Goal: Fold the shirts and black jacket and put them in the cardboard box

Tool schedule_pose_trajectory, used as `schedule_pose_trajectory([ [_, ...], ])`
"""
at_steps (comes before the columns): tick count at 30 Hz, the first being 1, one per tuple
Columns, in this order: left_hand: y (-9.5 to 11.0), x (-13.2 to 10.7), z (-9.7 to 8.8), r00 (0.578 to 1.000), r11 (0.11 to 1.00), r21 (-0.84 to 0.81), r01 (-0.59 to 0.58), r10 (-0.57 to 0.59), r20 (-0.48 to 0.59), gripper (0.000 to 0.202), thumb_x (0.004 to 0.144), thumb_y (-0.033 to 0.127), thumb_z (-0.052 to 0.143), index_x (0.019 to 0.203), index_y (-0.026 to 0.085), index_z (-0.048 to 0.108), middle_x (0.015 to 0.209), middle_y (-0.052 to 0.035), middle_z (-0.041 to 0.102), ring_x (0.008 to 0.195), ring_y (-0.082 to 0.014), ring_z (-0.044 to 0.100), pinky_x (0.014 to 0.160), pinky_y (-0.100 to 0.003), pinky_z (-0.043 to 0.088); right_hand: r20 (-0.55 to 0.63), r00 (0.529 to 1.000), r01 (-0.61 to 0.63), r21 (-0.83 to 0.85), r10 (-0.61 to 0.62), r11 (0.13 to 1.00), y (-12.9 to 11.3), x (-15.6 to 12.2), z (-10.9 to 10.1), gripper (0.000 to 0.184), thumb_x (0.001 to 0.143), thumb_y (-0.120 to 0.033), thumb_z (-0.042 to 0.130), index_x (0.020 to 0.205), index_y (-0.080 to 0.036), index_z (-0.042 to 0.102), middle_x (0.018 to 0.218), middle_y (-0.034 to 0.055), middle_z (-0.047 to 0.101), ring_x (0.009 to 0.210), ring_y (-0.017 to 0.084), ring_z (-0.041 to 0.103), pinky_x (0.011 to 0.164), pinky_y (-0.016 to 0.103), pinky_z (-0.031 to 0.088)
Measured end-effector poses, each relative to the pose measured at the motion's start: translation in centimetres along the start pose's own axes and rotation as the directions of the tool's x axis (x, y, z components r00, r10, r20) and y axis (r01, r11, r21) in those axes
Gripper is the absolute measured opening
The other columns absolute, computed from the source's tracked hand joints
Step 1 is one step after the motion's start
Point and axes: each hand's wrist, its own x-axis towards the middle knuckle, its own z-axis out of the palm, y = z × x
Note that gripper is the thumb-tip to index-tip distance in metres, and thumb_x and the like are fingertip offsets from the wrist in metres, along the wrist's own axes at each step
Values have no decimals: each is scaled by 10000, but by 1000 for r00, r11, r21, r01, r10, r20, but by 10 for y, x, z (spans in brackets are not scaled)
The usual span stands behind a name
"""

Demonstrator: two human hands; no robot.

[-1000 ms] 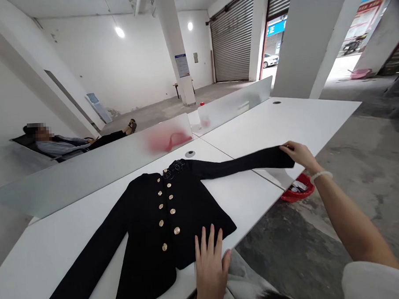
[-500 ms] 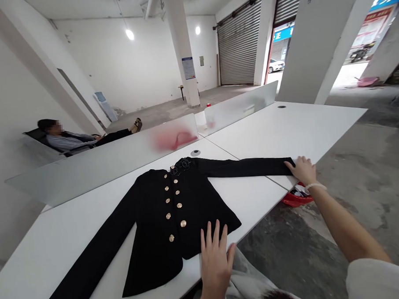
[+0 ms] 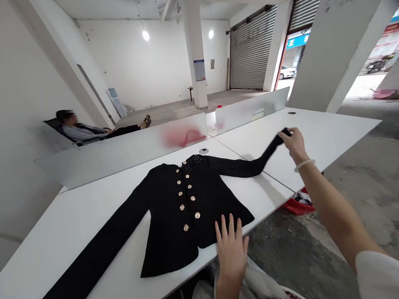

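Black jacket [image 3: 169, 212] no longer lies fully flat — 1 sleeve [image 3: 243, 167] just lifted, right hand [image 3: 296, 144] pinching its cuff [image 3: 286, 131], left hand [image 3: 232, 250] spread across the hem [image 3: 207, 241].

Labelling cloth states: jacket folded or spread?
Spread: the jacket lies mostly flat on the table, both sleeves out, one cuff held up in the right hand.
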Motion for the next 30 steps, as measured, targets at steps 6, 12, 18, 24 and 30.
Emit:
schedule_pose_trajectory([
  [6, -1, -3, 2, 1000, 1000, -14, -6, 6, -23, 430, 934, 423, 403, 1321, 263, 502, 1406, -26, 479, 1294, -267, 423, 1034, -501, 405, 208, 713, 413, 646, -669, 641, -160, -84, 19, 285, 875, -421, 526, 1068, -217, 475, 902, 2, 640, 800, 149, 610, 728, 293, 488],
  [12, -2, -4, 1, 999, 999, -32, 1, -2, -33, 416, 940, 390, 404, 1318, 247, 505, 1400, -21, 486, 1297, -221, 423, 1066, -432, 391, 418, 130, 543, 729, -899, 418, -190, -176, 21, 246, 887, -418, 529, 1034, -236, 603, 919, 7, 673, 840, 166, 620, 755, 301, 479],
  [18, -1, -3, -1, 998, 997, -81, 13, -17, -54, 403, 937, 364, 419, 1307, 234, 514, 1393, -26, 492, 1289, -222, 437, 1066, -441, 398, 668, 385, 633, 311, -637, 709, -126, -152, 96, 318, 898, -399, 516, 1158, -231, 588, 1076, 60, 668, 910, 205, 631, 809, 336, 471],
  [24, -12, -6, -31, 1000, 961, -275, 21, -21, 2, 339, 941, 278, 405, 1233, 246, 575, 1328, -5, 558, 1236, -186, 499, 1037, -397, 444, 686, 564, 562, 89, -459, 823, -59, -175, 159, 491, 884, -428, 527, 1313, -193, 482, 1395, 161, 452, 1304, 343, 387, 1033, 524, 318],
  [30, -110, -10, -70, 908, 883, -305, 356, -404, -111, 332, 931, 303, 364, 1112, 208, 626, 1164, -76, 655, 1075, -200, 607, 938, -368, 496, 649, 595, 529, 128, -474, 839, -32, -190, 184, 439, 937, -303, 368, 1372, -260, 416, 1450, 80, 406, 1363, 267, 317, 1095, 506, 259],
])
